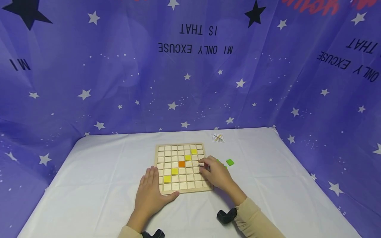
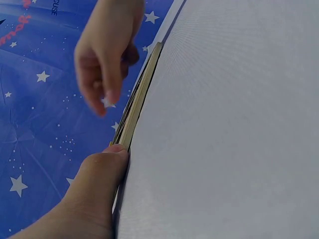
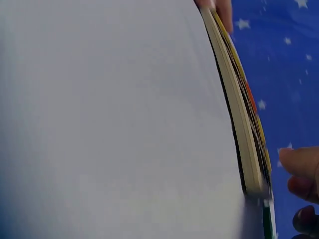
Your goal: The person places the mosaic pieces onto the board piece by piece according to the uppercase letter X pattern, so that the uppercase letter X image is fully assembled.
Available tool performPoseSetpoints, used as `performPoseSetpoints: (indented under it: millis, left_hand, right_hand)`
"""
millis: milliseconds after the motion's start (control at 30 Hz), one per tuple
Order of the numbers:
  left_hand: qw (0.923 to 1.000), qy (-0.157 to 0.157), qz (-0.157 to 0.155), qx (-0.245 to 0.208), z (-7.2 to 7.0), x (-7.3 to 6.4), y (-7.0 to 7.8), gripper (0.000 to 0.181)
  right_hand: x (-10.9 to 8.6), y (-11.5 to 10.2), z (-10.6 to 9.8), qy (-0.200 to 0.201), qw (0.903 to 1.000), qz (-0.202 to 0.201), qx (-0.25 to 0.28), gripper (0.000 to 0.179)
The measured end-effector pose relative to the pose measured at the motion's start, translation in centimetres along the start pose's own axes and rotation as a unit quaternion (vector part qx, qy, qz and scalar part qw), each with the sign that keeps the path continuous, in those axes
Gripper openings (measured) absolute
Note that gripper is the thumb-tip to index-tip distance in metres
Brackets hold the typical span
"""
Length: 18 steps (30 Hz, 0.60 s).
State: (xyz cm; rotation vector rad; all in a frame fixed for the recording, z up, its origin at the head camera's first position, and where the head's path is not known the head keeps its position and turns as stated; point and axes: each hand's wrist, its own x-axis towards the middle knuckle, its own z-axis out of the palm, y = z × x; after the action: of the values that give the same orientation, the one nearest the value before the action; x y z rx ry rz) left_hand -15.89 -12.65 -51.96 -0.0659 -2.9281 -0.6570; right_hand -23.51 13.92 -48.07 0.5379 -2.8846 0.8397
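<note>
A square wooden grid board [image 1: 190, 190] lies on the white cloth. Four-cornered yellow tiles [image 1: 167, 178] and one orange tile [image 1: 182, 164] form a diagonal line across its cells. My left hand [image 1: 150, 193] rests against the board's left side with straight fingers, its thumb [image 2: 107, 162] touching the front edge. Over the right edge hovers my right hand [image 1: 216, 173], fingers loosely bent, thumb and index finger apart, with no tile visible between them. Green tiles [image 1: 230, 162] lie beside the board, some partly hidden behind that hand.
Behind the board, toward the right, lies a small card with a printed grid pattern [image 1: 218, 138]. A purple star-printed curtain [image 1: 172, 82] hangs around the table's back and sides. Black wrist straps [image 1: 227, 216] show at both sleeves.
</note>
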Motion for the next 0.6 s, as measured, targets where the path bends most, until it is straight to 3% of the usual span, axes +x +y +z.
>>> performPoseSetpoints:
  millis: [167, 267, 600]
  left_hand:
    - [1.0, -0.001, 0.0, -0.003, 0.0, 0.0, 0.0, 0.137]
    - [1.0, -0.004, -0.001, -0.004, 0.1, 0.0, -0.1, 0.137]
    - [1.0, -0.006, -0.003, -0.005, 0.2, 0.1, -0.1, 0.137]
  right_hand:
    - [0.3, 3.6, -1.5, 0.014, 0.9979, 0.049, -0.04, 0.03]
    - [0.3, 5.0, -2.1, 0.009, 0.9968, 0.056, -0.056, 0.032]
    - [0.6, 6.2, -2.6, 0.0, 0.9965, 0.064, -0.053, 0.025]
